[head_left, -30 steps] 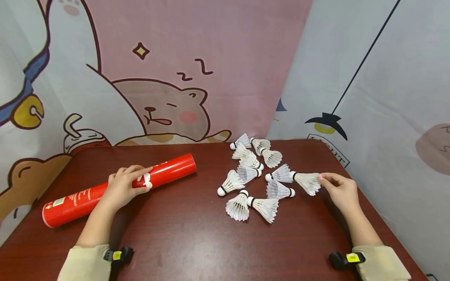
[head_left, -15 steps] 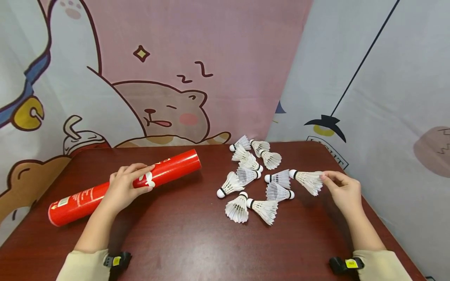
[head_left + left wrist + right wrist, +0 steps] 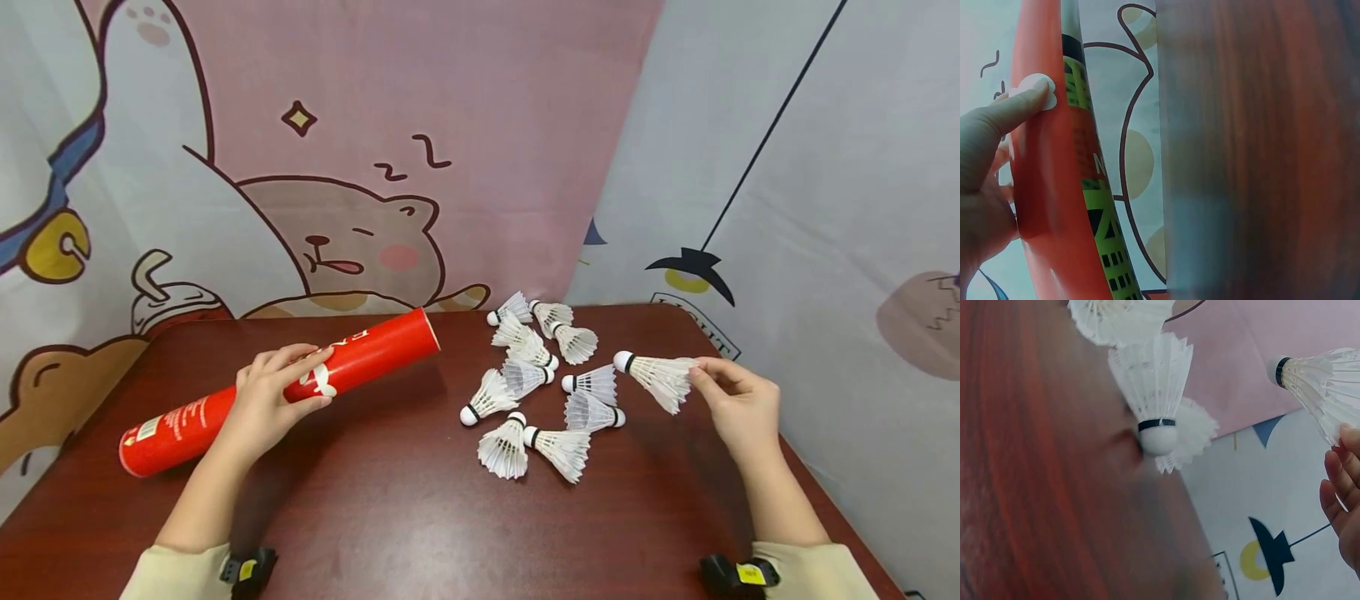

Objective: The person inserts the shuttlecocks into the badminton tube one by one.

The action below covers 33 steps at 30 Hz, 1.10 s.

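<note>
In the head view my left hand [image 3: 273,404] grips a long red shuttlecock tube [image 3: 378,350] round its middle, its right end tilted upward. The left wrist view shows the thumb lying along the tube [image 3: 1047,187], which has a green and black patterned strip. My right hand [image 3: 738,408] pinches a white feather shuttlecock [image 3: 660,379] by the rim of its skirt, cork pointing left, above the table. In the right wrist view the fingertips hold that shuttlecock [image 3: 1322,381] at its feather edge. Whether the tube holds anything inside cannot be seen.
Several more shuttlecocks lie loosely grouped on the dark wooden table [image 3: 390,517], among them one near the front [image 3: 562,450] and one at the back [image 3: 576,342]. A printed cloth [image 3: 480,167] hangs behind the table's far edge.
The tube has shifted right and its right end has risen, carried by my left hand. My right hand has lifted its shuttlecock up, away from the others on the table.
</note>
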Available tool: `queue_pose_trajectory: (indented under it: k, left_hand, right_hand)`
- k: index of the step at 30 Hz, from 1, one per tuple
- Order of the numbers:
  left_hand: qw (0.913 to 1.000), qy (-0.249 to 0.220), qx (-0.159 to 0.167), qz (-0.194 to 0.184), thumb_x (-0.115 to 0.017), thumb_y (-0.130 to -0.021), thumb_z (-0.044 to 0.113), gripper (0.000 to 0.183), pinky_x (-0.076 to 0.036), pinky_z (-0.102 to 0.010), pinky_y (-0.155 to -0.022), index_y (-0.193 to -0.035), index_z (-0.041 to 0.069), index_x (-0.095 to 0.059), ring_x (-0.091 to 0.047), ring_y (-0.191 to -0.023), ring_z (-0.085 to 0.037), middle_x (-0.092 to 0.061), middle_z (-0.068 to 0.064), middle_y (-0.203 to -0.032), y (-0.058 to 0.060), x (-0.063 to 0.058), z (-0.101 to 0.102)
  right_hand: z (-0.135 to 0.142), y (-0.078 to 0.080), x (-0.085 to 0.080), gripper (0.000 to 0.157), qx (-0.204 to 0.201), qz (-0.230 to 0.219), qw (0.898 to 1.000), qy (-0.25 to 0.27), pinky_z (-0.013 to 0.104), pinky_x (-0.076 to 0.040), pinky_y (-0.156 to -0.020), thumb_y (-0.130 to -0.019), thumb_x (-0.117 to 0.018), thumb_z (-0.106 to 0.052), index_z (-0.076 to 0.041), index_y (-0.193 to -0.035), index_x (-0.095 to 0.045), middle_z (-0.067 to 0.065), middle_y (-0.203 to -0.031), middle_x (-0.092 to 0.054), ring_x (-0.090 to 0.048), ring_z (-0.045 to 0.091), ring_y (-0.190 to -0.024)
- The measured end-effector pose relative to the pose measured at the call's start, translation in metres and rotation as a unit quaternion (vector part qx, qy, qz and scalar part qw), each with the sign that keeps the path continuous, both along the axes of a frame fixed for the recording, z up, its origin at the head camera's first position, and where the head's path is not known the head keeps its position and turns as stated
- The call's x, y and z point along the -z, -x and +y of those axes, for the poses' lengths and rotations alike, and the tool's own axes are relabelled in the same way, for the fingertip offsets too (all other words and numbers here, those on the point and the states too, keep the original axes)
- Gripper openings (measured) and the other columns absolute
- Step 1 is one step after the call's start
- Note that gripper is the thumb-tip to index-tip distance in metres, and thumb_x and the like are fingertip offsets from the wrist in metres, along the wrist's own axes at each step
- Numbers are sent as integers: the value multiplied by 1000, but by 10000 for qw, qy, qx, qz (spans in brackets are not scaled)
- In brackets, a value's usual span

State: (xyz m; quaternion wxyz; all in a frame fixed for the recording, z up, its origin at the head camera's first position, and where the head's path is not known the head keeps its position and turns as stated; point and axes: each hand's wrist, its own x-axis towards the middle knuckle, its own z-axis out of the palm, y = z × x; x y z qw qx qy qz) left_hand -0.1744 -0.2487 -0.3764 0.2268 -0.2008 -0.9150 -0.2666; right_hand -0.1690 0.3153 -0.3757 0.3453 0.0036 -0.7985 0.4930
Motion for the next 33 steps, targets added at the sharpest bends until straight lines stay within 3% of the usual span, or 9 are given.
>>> queue_pose_trajectory:
  k: [16, 23, 33]
  left_hand:
    - [9993, -119, 267, 235, -89, -63, 8, 75, -25, -51, -83, -131, 17, -61, -42, -112, -29, -54, -8, -127, -19, -6, 8]
    - [9990, -125, 351, 249, -90, -62, 9, 74, -25, -49, -85, -130, 18, -63, -41, -114, -26, -53, -7, -129, -29, -7, 10]
    - [9978, -149, 520, 378, -90, -61, 11, 74, -24, -49, -87, -129, 19, -63, -41, -115, -22, -54, -4, -129, -37, -6, 10]
  right_hand:
    - [-35, -5, -30, 6, -374, 346, 9983, 290, 13, -45, -59, -82, -66, 12, 12, -88, -69, -1, -75, -67, -56, 4, -63]
    - [-51, -1, -37, 8, -729, 517, 9951, 419, 14, -45, -60, -81, -62, 17, 13, -86, -67, -11, -75, -66, -57, 5, -63]
    - [-73, 4, -45, 11, -1276, 748, 9876, 534, 16, -45, -60, -80, -60, 20, 14, -85, -67, -8, -75, -67, -57, 6, -63]
